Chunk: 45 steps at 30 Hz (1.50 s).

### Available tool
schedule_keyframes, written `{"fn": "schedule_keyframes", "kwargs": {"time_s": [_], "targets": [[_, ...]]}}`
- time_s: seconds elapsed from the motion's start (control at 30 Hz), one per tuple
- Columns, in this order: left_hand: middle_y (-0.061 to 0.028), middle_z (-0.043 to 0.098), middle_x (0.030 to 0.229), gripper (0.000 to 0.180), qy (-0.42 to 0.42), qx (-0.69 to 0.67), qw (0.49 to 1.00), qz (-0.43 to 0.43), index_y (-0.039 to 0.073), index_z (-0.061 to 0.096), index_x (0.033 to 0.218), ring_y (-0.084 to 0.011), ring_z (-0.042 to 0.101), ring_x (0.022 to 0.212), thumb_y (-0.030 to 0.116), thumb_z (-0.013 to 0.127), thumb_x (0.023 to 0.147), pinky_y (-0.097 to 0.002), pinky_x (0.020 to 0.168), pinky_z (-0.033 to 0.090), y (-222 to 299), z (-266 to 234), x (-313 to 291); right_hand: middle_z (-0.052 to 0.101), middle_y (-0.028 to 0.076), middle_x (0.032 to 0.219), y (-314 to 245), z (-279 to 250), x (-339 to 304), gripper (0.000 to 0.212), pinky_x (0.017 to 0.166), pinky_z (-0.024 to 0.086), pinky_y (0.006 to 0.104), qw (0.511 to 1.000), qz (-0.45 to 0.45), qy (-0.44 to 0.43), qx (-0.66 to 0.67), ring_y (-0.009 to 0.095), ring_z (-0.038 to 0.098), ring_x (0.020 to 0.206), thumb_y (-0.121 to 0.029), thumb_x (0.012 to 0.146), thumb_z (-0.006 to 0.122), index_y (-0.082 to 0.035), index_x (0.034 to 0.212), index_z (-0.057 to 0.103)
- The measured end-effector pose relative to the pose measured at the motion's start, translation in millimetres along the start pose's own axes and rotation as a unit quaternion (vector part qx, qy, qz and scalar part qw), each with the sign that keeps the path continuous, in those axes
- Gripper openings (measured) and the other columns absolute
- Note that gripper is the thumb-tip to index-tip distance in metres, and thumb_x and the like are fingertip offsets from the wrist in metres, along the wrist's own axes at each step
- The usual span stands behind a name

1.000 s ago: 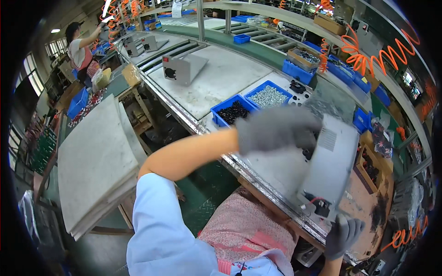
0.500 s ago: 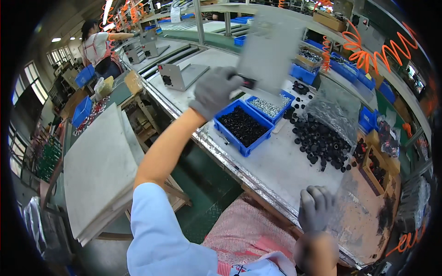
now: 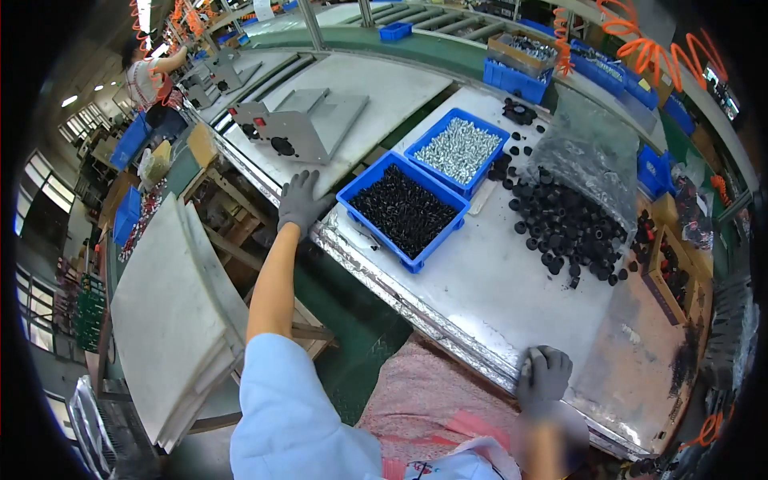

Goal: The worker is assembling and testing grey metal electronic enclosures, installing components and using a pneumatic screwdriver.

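My left hand, in a grey glove, is open with fingers spread and nothing in it. It is at the table's left edge, just below two bent grey sheet-metal cases standing together. The nearer case has a red part and a round black fan-like opening on its upright face. A blue tray of small black screws is to the right of this hand. My right hand, also gloved, rests at the table's front edge, fingers curled in with nothing visible in them.
Behind the black screws sits a blue tray of silver screws. Many black round caps spill from a clear plastic bag. A cardboard box is at right. Stacked boards stand at left. A co-worker stands far left.
The metal case my left hand held up is now on the table beside the other one. That hand has let go and drawn back left and down. My right hand stays near the front edge.
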State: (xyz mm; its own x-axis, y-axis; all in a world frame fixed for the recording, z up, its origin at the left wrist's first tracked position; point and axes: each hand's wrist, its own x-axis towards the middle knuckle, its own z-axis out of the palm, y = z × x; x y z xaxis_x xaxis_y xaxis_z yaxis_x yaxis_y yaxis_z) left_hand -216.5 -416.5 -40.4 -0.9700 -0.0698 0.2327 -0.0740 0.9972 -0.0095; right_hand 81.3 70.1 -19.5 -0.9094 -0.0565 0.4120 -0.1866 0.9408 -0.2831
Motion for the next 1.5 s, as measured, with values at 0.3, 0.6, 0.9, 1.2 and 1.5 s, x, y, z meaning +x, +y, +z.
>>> {"fn": "schedule_keyframes", "kwargs": {"time_s": [0.3,0.6,0.9,1.2,1.5], "targets": [[-0.0067,0.047,0.139,0.060,0.021,-0.165,0.986,0.002,0.018,0.059,0.125,-0.0281,0.042,0.129,0.036,0.076,0.071,-0.0367,0.108,0.035,-25.9,0.2,13.3,0.058,0.013,0.098,-0.4,1.4,-1.7,0.022,0.082,0.041,0.0453,0.999,0.012,-0.020,-0.022,0.033,0.052,0.092,-0.013,0.081,0.053,-0.005,0.101,0.059],[-0.0035,0.058,0.121,0.027,0.054,0.018,0.979,-0.196,0.019,0.062,0.114,-0.0239,0.052,0.116,0.026,0.053,0.089,-0.0377,0.096,0.043,-14.9,9.0,25.2,0.056,0.014,0.100,2.5,1.5,0.7,0.025,0.083,0.040,0.0453,1.000,-0.002,-0.009,-0.016,0.033,0.052,0.092,-0.011,0.078,0.054,-0.005,0.102,0.057],[0.0001,0.052,0.133,0.033,0.027,0.024,0.979,-0.202,0.025,0.059,0.121,-0.0202,0.036,0.134,0.028,0.045,0.091,-0.0448,0.108,0.029,-8.2,15.0,-0.7,0.058,0.014,0.098,-0.3,0.1,-4.5,0.023,0.083,0.041,0.0446,1.000,-0.006,0.017,0.004,0.033,0.053,0.092,-0.010,0.078,0.057,-0.004,0.100,0.060],[-0.0144,0.056,0.129,0.036,-0.078,-0.074,0.979,-0.175,0.020,0.060,0.124,-0.0286,0.055,0.119,0.020,0.059,0.088,-0.0415,0.097,0.047,19.8,-0.2,11.9,0.057,0.011,0.099,3.4,-20.8,-30.7,0.030,0.078,0.044,0.0427,0.994,-0.012,0.097,0.043,0.030,0.056,0.089,-0.008,0.071,0.066,-0.007,0.100,0.059],[-0.0136,0.056,0.130,0.042,0.146,-0.099,0.983,0.058,0.019,0.055,0.130,-0.0278,0.053,0.121,0.024,0.059,0.088,-0.0401,0.098,0.046,73.1,59.7,-12.3,0.056,0.010,0.100,19.6,-61.7,-193.8,0.031,0.080,0.045,0.0414,0.971,0.198,0.133,-0.007,0.029,0.054,0.091,-0.010,0.071,0.063,-0.007,0.102,0.059]]}}
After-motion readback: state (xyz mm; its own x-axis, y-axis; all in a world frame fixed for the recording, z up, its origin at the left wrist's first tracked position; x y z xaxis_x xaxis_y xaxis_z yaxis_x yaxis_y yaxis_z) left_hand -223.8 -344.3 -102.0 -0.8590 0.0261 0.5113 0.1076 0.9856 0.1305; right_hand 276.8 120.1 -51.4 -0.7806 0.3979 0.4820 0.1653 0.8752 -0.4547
